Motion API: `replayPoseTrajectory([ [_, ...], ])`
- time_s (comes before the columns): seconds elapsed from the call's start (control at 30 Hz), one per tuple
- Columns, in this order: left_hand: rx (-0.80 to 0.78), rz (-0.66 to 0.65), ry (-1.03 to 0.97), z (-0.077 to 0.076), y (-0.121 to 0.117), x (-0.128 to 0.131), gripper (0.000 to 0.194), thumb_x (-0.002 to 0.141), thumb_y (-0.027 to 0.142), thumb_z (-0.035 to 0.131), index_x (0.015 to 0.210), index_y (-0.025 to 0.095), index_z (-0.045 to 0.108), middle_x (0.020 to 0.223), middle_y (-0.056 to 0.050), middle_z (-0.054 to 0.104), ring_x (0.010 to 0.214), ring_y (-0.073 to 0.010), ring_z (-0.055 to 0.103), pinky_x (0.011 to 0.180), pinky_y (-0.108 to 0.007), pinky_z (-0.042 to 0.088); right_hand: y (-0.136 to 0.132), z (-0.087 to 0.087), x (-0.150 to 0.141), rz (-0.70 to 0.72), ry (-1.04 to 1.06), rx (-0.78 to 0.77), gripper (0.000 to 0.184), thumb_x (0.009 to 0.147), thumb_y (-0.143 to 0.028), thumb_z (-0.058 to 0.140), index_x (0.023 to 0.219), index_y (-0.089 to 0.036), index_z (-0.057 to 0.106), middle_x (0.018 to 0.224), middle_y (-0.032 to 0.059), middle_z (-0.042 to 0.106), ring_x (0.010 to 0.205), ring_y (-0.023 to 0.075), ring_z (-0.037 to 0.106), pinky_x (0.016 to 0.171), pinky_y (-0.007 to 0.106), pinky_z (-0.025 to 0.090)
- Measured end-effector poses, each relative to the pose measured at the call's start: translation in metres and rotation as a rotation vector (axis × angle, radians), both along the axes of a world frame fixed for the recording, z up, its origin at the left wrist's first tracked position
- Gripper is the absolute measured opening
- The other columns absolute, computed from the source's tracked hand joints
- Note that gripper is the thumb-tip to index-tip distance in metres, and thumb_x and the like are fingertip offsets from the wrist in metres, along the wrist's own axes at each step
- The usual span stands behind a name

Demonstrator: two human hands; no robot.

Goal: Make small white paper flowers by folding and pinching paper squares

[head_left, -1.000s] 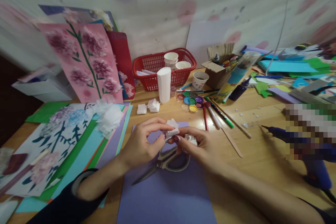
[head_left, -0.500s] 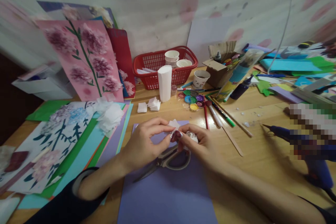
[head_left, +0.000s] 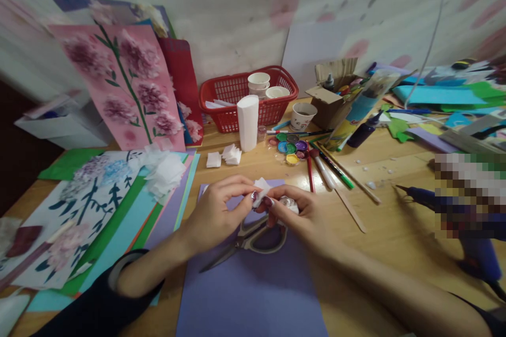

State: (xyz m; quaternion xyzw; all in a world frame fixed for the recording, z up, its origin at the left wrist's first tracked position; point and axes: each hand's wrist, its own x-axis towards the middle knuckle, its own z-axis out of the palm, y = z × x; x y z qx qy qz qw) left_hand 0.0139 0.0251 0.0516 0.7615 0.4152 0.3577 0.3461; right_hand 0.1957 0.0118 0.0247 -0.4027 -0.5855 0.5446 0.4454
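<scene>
A small piece of thin white tissue paper [head_left: 262, 185] is sitting pinched between both hands, above the purple rectangular sheet of paper [head_left: 249, 295], the landmark here. Looks near weightless, soft, easily torn or creased; best taken lightly at its gathered lower end, leaving loose edges free. Left hand [head_left: 215, 213] is closing thumb and fingertips on it, other fingers loosely curved; right hand [head_left: 302, 216] is pinching beside them, its curled fingers also holding a crumpled white wad [head_left: 290, 204], partly hidden. Grey-handled metal scissors [head_left: 239, 245] are lying on the purple sheet, beneath the hands. Beyond the sheet, small white folded paper squares [head_left: 231, 155] are lying near an upright white paper roll [head_left: 248, 124]; right of it, a multicoloured round-welled paint palette [head_left: 291, 148] is resting.
</scene>
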Motion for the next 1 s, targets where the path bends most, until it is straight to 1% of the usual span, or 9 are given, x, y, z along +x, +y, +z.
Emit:
replayPoseTrajectory([
  [0.2, 0.024, 0.005, 0.019, 0.0, -0.002, 0.001, 0.02, 0.088, 0.014, 0.053, 0.088, 0.016, 0.073, 0.089, -0.004, 0.07, 0.085, -0.0149, 0.065, 0.078, -0.027, 0.051, 0.001, 0.0, -0.001, -0.013, -0.001, -0.057, 0.025, 0.083, -0.042, 0.066, 0.082, -0.017, 0.07, 0.067, 0.0019, 0.069, 0.054, 0.0125, 0.063, 0.053, 0.023, 0.051],
  [0.4, 0.086, 0.022, 0.055, -0.002, -0.005, 0.001, 0.021, 0.088, 0.012, 0.052, 0.091, 0.016, 0.073, 0.092, -0.005, 0.07, 0.087, -0.0154, 0.066, 0.081, -0.028, 0.052, 0.001, -0.002, 0.0, -0.026, -0.019, -0.019, 0.026, 0.085, -0.041, 0.064, 0.076, -0.017, 0.065, 0.062, -0.0002, 0.063, 0.053, 0.0122, 0.059, 0.051, 0.022, 0.047],
  [0.5, 0.066, 0.014, 0.048, -0.002, -0.005, 0.001, 0.023, 0.088, 0.012, 0.051, 0.092, 0.016, 0.073, 0.092, -0.005, 0.071, 0.087, -0.0154, 0.066, 0.081, -0.028, 0.052, 0.001, -0.003, 0.001, -0.006, -0.016, 0.0, 0.024, 0.086, -0.04, 0.063, 0.078, -0.017, 0.065, 0.062, -0.0008, 0.062, 0.054, 0.0122, 0.059, 0.053, 0.022, 0.047],
  [0.57, 0.042, 0.014, 0.036, -0.001, -0.005, 0.002, 0.02, 0.086, 0.014, 0.055, 0.092, 0.017, 0.074, 0.092, -0.005, 0.072, 0.088, -0.016, 0.066, 0.081, -0.028, 0.053, 0.002, -0.003, 0.002, -0.005, -0.02, 0.014, 0.022, 0.087, -0.038, 0.062, 0.079, -0.018, 0.065, 0.062, -0.001, 0.062, 0.055, 0.0123, 0.059, 0.055, 0.022, 0.047],
  [0.67, 0.012, 0.055, 0.012, -0.001, -0.004, 0.003, 0.013, 0.082, 0.019, 0.064, 0.09, 0.017, 0.074, 0.092, -0.005, 0.073, 0.087, -0.0173, 0.068, 0.08, -0.029, 0.054, 0.002, -0.003, 0.001, -0.016, -0.031, 0.02, 0.021, 0.086, -0.037, 0.063, 0.078, -0.018, 0.065, 0.062, -0.0013, 0.062, 0.056, 0.0127, 0.059, 0.056, 0.023, 0.046],
  [0.77, -0.02, 0.11, -0.019, -0.003, -0.002, 0.001, 0.014, 0.084, 0.019, 0.062, 0.088, 0.016, 0.075, 0.092, -0.006, 0.075, 0.088, -0.0171, 0.069, 0.081, -0.029, 0.054, 0.002, -0.002, 0.001, -0.029, -0.051, 0.016, 0.022, 0.086, -0.038, 0.063, 0.077, -0.018, 0.065, 0.061, -0.0007, 0.063, 0.057, 0.0132, 0.059, 0.057, 0.023, 0.046],
  [0.83, -0.035, 0.169, -0.05, -0.004, 0.0, -0.002, 0.015, 0.085, 0.019, 0.061, 0.088, 0.016, 0.075, 0.095, -0.006, 0.076, 0.09, -0.0176, 0.069, 0.083, -0.029, 0.055, 0.002, -0.001, 0.001, -0.039, -0.055, 0.002, 0.024, 0.086, -0.039, 0.063, 0.078, -0.017, 0.066, 0.061, 0.0001, 0.064, 0.057, 0.0134, 0.059, 0.056, 0.024, 0.045],
  [0.93, -0.086, 0.257, -0.131, -0.005, 0.004, -0.005, 0.012, 0.082, 0.021, 0.064, 0.089, 0.016, 0.073, 0.095, -0.007, 0.077, 0.089, -0.0184, 0.071, 0.082, -0.03, 0.056, 0.001, 0.0, 0.001, -0.039, -0.054, -0.035, 0.027, 0.086, -0.042, 0.063, 0.079, -0.016, 0.067, 0.06, 0.0006, 0.064, 0.054, 0.0127, 0.057, 0.053, 0.023, 0.042],
  [1.0, -0.149, 0.274, -0.198, -0.004, 0.006, -0.006, 0.014, 0.08, 0.023, 0.067, 0.091, 0.015, 0.071, 0.094, -0.007, 0.077, 0.086, -0.0185, 0.072, 0.079, -0.03, 0.058, 0.001, 0.0, 0.001, -0.044, -0.05, -0.06, 0.029, 0.085, -0.044, 0.063, 0.079, -0.016, 0.067, 0.058, 0.0007, 0.063, 0.052, 0.0121, 0.055, 0.052, 0.023, 0.04],
])
